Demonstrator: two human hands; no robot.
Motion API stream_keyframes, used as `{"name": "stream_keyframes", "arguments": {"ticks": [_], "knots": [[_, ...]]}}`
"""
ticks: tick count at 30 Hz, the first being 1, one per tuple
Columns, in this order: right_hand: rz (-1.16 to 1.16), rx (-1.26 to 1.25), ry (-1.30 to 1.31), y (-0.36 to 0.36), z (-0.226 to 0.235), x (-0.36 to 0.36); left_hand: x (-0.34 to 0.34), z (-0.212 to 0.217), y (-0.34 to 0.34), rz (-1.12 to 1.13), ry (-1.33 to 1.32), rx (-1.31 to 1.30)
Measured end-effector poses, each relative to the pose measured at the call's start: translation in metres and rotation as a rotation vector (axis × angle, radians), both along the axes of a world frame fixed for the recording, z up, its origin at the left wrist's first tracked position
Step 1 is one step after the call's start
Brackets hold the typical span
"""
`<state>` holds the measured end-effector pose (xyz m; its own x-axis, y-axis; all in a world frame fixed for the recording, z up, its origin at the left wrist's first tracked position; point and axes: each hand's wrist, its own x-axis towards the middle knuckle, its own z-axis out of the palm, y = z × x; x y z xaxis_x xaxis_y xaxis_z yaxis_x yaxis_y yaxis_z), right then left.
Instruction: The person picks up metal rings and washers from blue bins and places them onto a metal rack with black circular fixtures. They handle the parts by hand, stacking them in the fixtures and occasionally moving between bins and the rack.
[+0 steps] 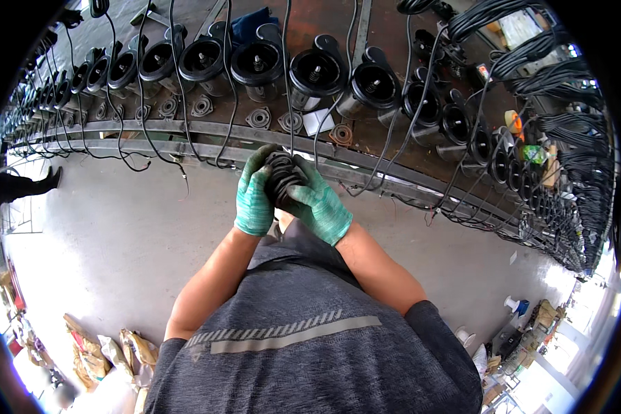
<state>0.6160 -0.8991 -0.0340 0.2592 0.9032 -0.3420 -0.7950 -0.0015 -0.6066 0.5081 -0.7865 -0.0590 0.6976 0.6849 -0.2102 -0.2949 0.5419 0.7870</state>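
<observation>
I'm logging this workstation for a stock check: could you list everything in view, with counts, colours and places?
Coiled cable: one, black, between both hands
Cup-shaped units: more than ten, black and silver, rowed along the bench
Round flanges: several, mostly grey, near bench's front edge
Hanging cables: many, black, across the row
Cable bundles: several, black, upper right
Card: one, white, among flanges
Cloth: one, blue, behind the row
Bench: one, brown top, grey edge, across the top
Sacks: several, brown and white, lower left
Co-worker's leg: at least one, dark, far left
Floor: grey, below bench
Left hand: one, green glove, centre
Right hand: one, green glove, centre
</observation>
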Motion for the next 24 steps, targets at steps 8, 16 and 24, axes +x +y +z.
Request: {"name": "stream_keyframes", "arguments": {"ticks": [8, 16, 24], "knots": [[-0.066, -0.163, -0.142, -0.057, 0.010, -0.012, 0.002, -0.004, -0.064, 0.264, -0.152, -0.242], [-0.005, -0.160, -0.238, -0.087, -0.015, 0.003, 0.010, -0.007, -0.092, 0.294, -0.103, -0.116], [0.003, -0.089, -0.330, -0.127, -0.010, 0.068, 0.071, 0.019, -0.131, 0.359, 0.076, 0.151]]}}
